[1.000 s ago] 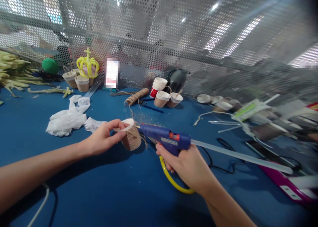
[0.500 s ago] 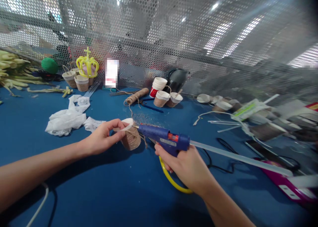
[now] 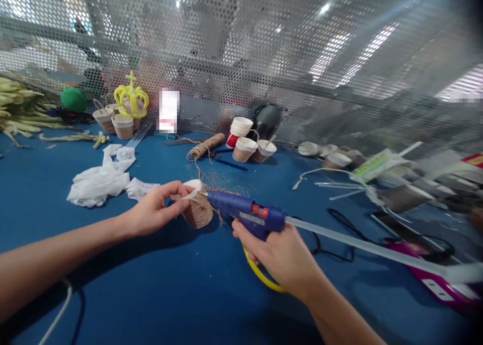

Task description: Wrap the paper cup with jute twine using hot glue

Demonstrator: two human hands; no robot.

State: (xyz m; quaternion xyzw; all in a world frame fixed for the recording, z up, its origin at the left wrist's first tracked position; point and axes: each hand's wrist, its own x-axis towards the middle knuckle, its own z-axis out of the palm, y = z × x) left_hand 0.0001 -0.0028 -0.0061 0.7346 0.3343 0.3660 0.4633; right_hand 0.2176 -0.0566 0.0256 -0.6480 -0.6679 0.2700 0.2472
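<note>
My left hand (image 3: 160, 207) is closed at the rim of a paper cup (image 3: 198, 211) wrapped in brown twine. Thumb and fingers pinch a pale strip (image 3: 190, 195) along that rim; the far fingers are partly hidden. My right hand (image 3: 277, 257) grips a blue hot glue gun (image 3: 230, 204), its nozzle pointing left and touching or almost touching the cup just under the strip. A long clear glue stick (image 3: 347, 243) sticks out of the gun's back. Loose twine runs from the cup up towards a twine roll (image 3: 207, 146).
White lace fabric (image 3: 98, 184) lies left of the cup. Behind stand small twine-wrapped cups (image 3: 244, 150), a yellow crown (image 3: 131, 101) and a phone (image 3: 168, 111). A yellow ring (image 3: 264, 277) lies under my right hand. Rightward are a black cord (image 3: 343, 222) and a magenta power strip (image 3: 433, 279).
The glue gun has shifted slightly left, its nozzle now at the cup's side below the rim. My left hand and the cup have barely moved.
</note>
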